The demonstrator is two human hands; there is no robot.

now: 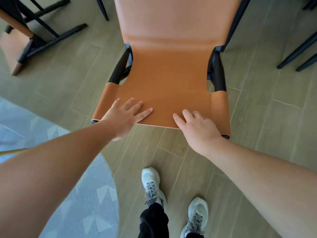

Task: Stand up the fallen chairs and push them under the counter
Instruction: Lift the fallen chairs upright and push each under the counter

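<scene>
No text, label, brand, number or sign can be read anywhere in the view; the orange chair [171, 79] shows plain leather with no tag or mark; the white shoes [152, 184] carry no logo that can be made out; the patterned rug [82, 194] bears only geometric shapes, no letters; the floor planks [267, 117] are unmarked.

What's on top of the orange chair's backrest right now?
Both hands lie flat on the orange chair near its top edge: left hand, right hand. Nothing else shows; what lies under the palms is covered.
</scene>
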